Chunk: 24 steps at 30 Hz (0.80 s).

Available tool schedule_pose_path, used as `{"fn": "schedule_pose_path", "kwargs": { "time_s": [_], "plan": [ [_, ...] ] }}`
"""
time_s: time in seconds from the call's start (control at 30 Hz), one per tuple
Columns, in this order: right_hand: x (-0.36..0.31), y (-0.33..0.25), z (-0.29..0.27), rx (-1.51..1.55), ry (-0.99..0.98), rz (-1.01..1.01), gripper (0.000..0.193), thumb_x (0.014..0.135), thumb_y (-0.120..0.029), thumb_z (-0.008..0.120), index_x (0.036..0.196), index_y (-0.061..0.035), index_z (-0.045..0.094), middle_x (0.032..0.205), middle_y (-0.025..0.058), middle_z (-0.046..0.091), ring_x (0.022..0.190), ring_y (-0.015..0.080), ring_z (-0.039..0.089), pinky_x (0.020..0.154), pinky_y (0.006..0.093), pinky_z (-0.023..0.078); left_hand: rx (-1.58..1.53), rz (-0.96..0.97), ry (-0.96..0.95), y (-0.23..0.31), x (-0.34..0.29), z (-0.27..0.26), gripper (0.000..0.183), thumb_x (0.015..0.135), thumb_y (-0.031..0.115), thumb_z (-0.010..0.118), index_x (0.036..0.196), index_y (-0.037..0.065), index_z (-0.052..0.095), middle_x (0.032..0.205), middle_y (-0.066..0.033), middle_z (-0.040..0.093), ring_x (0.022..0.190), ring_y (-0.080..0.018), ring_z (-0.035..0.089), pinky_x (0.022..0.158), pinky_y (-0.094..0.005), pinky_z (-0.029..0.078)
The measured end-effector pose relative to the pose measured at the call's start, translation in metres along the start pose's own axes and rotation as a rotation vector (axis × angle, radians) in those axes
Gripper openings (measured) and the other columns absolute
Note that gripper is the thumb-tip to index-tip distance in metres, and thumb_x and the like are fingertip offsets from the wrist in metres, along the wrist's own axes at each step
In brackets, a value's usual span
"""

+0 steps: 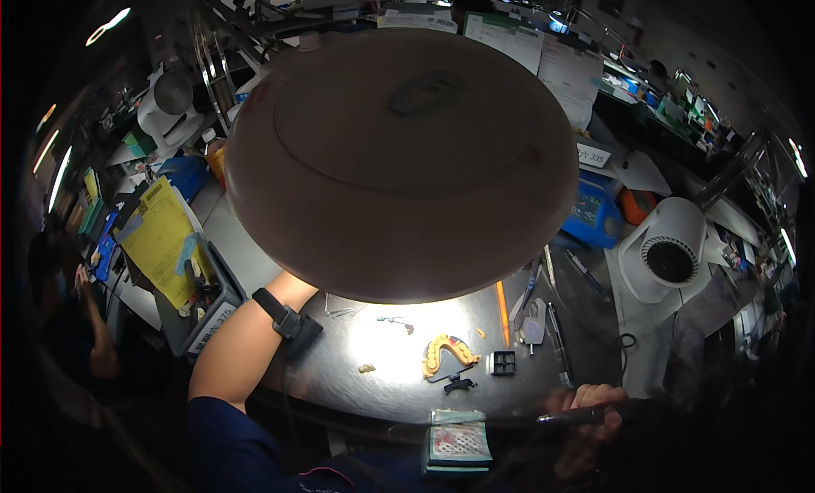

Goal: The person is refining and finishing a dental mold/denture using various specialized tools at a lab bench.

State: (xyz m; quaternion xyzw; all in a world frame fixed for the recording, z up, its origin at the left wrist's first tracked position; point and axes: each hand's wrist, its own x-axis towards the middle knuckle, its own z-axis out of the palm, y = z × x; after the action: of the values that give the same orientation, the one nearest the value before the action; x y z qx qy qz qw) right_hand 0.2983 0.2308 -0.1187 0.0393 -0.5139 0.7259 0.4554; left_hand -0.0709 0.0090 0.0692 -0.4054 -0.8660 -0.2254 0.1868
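A large round lamp head (399, 179) covers the middle of the view and hides my left hand; only my left forearm (233, 353) shows, with a dark strap and a small black box (297, 330) at the wrist. At the lower right, my right hand (599, 397) is closed around a dark pen-shaped handpiece (580, 415), slightly blurred. Between the arms, a yellow dental arch model (435, 349) lies on the lit dark bench (331, 383). Touching or close to its near side is a small black fitting (459, 383). A black block with square hollows (503, 363) sits just right of it.
Left of the model lies a small tan piece (366, 368). An orange pencil (503, 313) and several slim tools (556, 340) lie to the right. A green-edged pad (458, 442) is at the front edge. White fan (666, 251), blue device (592, 213) and grey tray (222, 294) flank the bench.
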Motion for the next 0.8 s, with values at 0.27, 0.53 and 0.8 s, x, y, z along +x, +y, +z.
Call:
{"fn": "schedule_pose_path", "kwargs": {
  "time_s": [0.27, 0.53, 0.8],
  "plan": [
    [0.018, -0.022, 0.028, -0.037, -0.074, -0.086, 0.027, 0.09, -0.026, 0.07, 0.094, -0.001, 0.063, 0.071, 0.008, 0.061, 0.055, 0.0171, 0.056, 0.053, 0.0322, 0.048, -0.145, 0.06, -0.105, -0.036, -0.058, -0.02, 0.013, 0.092, 0.003, 0.063, 0.103, 0.001, 0.069, 0.103, -0.0182, 0.071, 0.097, -0.0372, 0.067, 0.085, -0.041, 0.052],
    [0.099, -0.049, 0.093, -0.028, -1.177, 0.439, 0.045, 0.081, -0.003, 0.086, 0.122, -0.0016, 0.066, 0.108, 0.0197, 0.068, 0.083, 0.0295, 0.071, 0.068, 0.0384, 0.055, -0.695, 0.367, -0.174, 0.042, -0.137, -0.042, 0.021, 0.074, -0.003, 0.079, 0.094, -0.001, 0.073, 0.086, -0.0094, 0.065, 0.072, -0.0208, 0.062, 0.063, -0.032, 0.049],
    [0.096, -0.04, 0.145, -0.11, -0.801, 0.083, 0.036, 0.081, -0.007, 0.085, 0.114, -0.0001, 0.071, 0.098, 0.0178, 0.071, 0.076, 0.0293, 0.07, 0.065, 0.0384, 0.055, -1.703, 0.07, -0.079, 0.046, -0.168, 0.005, 0.016, 0.087, -0.007, 0.075, 0.083, 0.001, 0.061, 0.102, -0.0287, 0.072, 0.105, -0.0439, 0.072, 0.091, -0.0557, 0.06]
  ]
}}
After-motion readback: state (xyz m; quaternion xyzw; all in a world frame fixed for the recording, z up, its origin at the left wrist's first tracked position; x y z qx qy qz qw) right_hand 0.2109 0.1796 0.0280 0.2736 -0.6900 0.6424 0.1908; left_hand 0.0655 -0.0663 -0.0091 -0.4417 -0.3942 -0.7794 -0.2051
